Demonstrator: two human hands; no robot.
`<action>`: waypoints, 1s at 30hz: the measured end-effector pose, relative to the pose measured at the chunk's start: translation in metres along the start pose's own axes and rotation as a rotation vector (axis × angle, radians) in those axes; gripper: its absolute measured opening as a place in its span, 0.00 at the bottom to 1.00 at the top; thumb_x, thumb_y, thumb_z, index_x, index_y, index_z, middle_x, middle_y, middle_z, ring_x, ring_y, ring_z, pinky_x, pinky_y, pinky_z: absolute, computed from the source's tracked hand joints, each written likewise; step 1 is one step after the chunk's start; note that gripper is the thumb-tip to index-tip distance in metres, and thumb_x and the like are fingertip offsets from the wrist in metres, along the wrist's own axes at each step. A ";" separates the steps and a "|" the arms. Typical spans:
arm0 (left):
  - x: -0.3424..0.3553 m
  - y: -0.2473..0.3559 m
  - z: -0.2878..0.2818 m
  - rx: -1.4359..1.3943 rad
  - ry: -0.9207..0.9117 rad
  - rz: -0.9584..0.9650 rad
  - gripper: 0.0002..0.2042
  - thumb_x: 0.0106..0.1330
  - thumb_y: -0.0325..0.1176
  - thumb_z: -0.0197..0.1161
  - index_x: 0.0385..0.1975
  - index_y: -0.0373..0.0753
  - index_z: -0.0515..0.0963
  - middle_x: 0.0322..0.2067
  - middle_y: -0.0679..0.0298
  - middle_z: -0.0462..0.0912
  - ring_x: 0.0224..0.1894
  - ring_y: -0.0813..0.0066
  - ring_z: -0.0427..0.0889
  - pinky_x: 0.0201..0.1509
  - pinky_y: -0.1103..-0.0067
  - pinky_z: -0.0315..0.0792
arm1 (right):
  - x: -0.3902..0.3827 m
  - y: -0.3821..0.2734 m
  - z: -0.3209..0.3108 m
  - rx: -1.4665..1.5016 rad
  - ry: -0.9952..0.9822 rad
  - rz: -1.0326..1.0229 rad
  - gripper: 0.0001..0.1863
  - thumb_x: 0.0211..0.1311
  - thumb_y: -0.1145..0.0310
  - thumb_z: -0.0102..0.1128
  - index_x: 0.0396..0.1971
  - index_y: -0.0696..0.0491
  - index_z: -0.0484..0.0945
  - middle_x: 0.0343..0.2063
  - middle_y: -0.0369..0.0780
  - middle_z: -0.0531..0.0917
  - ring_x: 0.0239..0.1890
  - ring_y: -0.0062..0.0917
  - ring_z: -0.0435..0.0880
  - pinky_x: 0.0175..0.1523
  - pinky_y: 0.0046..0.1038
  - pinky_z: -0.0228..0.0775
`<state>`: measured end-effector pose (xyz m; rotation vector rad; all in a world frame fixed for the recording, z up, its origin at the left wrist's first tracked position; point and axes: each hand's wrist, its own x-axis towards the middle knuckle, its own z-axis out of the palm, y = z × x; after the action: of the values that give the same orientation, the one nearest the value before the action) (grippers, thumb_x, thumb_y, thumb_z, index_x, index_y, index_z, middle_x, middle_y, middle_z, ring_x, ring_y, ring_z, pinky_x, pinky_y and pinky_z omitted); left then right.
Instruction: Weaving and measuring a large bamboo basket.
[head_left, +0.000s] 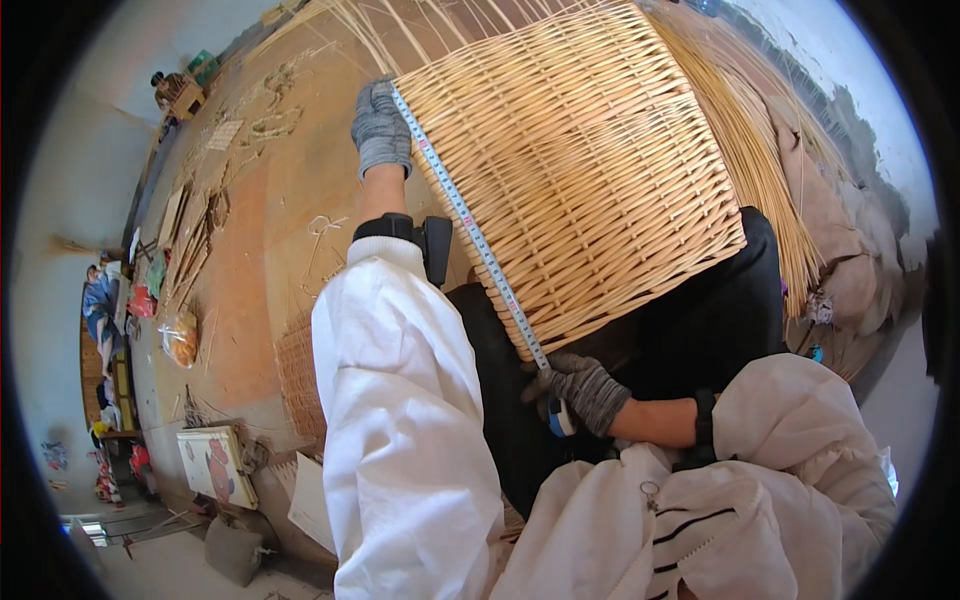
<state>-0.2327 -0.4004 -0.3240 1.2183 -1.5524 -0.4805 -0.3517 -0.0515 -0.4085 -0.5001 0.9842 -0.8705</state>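
Pale woven willow fills your lap: the wicker basket (580, 170) lies tilted across your knees. Your left hand (380, 125) pins the tape measure (470, 228) at the basket's far corner; your right hand (585, 392) is clenched on the tape's near end at the lower edge. Loose willow rods (760, 150) lie beside. If either gloved grip slackens, the tape could slide off the weave and spoil the reading.
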 end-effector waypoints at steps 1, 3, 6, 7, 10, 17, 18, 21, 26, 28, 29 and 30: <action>-0.001 0.000 0.000 0.025 0.016 0.008 0.17 0.66 0.42 0.41 0.42 0.41 0.74 0.39 0.53 0.77 0.43 0.59 0.76 0.49 0.72 0.67 | -0.001 0.001 0.000 -0.006 0.016 0.038 0.16 0.61 0.67 0.51 0.47 0.58 0.70 0.30 0.41 0.81 0.24 0.20 0.77 0.28 0.20 0.71; -0.002 0.000 0.001 0.064 0.002 -0.043 0.18 0.66 0.44 0.40 0.42 0.42 0.74 0.40 0.52 0.77 0.44 0.57 0.75 0.50 0.71 0.66 | -0.001 0.001 0.001 0.023 -0.012 -0.009 0.17 0.62 0.67 0.48 0.48 0.58 0.70 0.30 0.39 0.82 0.24 0.18 0.76 0.28 0.19 0.70; -0.002 0.000 -0.001 0.123 0.005 -0.014 0.21 0.66 0.49 0.38 0.43 0.42 0.74 0.43 0.50 0.75 0.47 0.53 0.73 0.51 0.68 0.65 | -0.002 -0.001 0.003 -0.223 0.062 -0.011 0.16 0.62 0.65 0.50 0.45 0.58 0.72 0.30 0.42 0.82 0.24 0.20 0.78 0.29 0.21 0.71; -0.003 -0.001 -0.002 0.134 -0.015 -0.039 0.22 0.66 0.50 0.38 0.45 0.42 0.73 0.44 0.49 0.75 0.49 0.53 0.72 0.52 0.68 0.64 | -0.004 -0.001 0.004 -0.266 0.016 -0.051 0.16 0.62 0.64 0.50 0.45 0.58 0.72 0.29 0.41 0.82 0.24 0.20 0.78 0.30 0.21 0.71; -0.012 -0.006 -0.005 -0.016 -0.021 -0.130 0.22 0.66 0.50 0.40 0.50 0.42 0.69 0.47 0.50 0.73 0.50 0.57 0.72 0.53 0.72 0.64 | -0.015 -0.007 -0.002 -0.346 -0.024 -0.072 0.17 0.62 0.61 0.50 0.42 0.59 0.73 0.25 0.40 0.81 0.25 0.21 0.78 0.33 0.22 0.71; -0.038 0.005 -0.014 -0.194 0.014 0.053 0.17 0.67 0.43 0.44 0.48 0.41 0.71 0.44 0.55 0.76 0.47 0.65 0.74 0.53 0.76 0.65 | -0.043 -0.026 -0.047 -0.139 0.112 0.004 0.12 0.61 0.63 0.52 0.33 0.57 0.75 0.20 0.40 0.79 0.21 0.22 0.76 0.27 0.21 0.69; -0.036 0.013 -0.017 -0.089 -0.014 0.003 0.17 0.67 0.43 0.44 0.47 0.41 0.72 0.45 0.56 0.76 0.47 0.64 0.74 0.53 0.75 0.66 | -0.044 -0.027 -0.050 -0.095 0.091 -0.014 0.12 0.61 0.63 0.52 0.33 0.57 0.75 0.20 0.40 0.78 0.21 0.22 0.76 0.27 0.21 0.69; -0.023 0.044 -0.033 0.316 -0.204 -0.116 0.15 0.66 0.40 0.47 0.46 0.41 0.73 0.49 0.59 0.74 0.50 0.61 0.72 0.54 0.73 0.66 | -0.047 -0.027 -0.056 -0.032 0.063 -0.002 0.12 0.61 0.63 0.51 0.33 0.58 0.75 0.20 0.40 0.78 0.21 0.22 0.76 0.27 0.21 0.69; -0.013 0.077 0.000 0.607 -0.157 0.458 0.13 0.58 0.37 0.54 0.41 0.43 0.75 0.43 0.57 0.76 0.48 0.61 0.73 0.53 0.69 0.65 | -0.050 -0.024 -0.054 -0.089 0.083 0.017 0.13 0.62 0.62 0.50 0.35 0.59 0.74 0.22 0.40 0.79 0.21 0.22 0.76 0.29 0.22 0.69; -0.017 0.078 0.024 0.691 -0.154 0.459 0.12 0.58 0.37 0.53 0.39 0.43 0.75 0.40 0.57 0.77 0.45 0.59 0.74 0.50 0.67 0.66 | -0.047 -0.022 -0.054 -0.082 0.041 -0.016 0.18 0.57 0.56 0.54 0.36 0.58 0.74 0.23 0.40 0.79 0.22 0.21 0.76 0.29 0.22 0.69; -0.020 0.076 0.032 0.721 -0.167 0.504 0.11 0.58 0.36 0.52 0.39 0.44 0.76 0.39 0.57 0.78 0.44 0.58 0.75 0.49 0.67 0.67 | -0.044 -0.022 -0.055 -0.093 0.063 -0.044 0.20 0.55 0.55 0.56 0.36 0.58 0.74 0.23 0.40 0.79 0.21 0.21 0.76 0.27 0.22 0.69; -0.021 0.074 0.037 0.752 -0.111 0.488 0.11 0.59 0.37 0.52 0.39 0.44 0.76 0.37 0.58 0.78 0.43 0.58 0.75 0.48 0.66 0.67 | -0.041 -0.020 -0.056 -0.111 0.095 -0.047 0.18 0.56 0.57 0.56 0.36 0.58 0.75 0.23 0.40 0.80 0.20 0.21 0.76 0.25 0.22 0.69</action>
<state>-0.3010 -0.3628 -0.2885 1.2901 -2.1369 0.4030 -0.4200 -0.0290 -0.4002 -0.5823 1.1159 -0.8913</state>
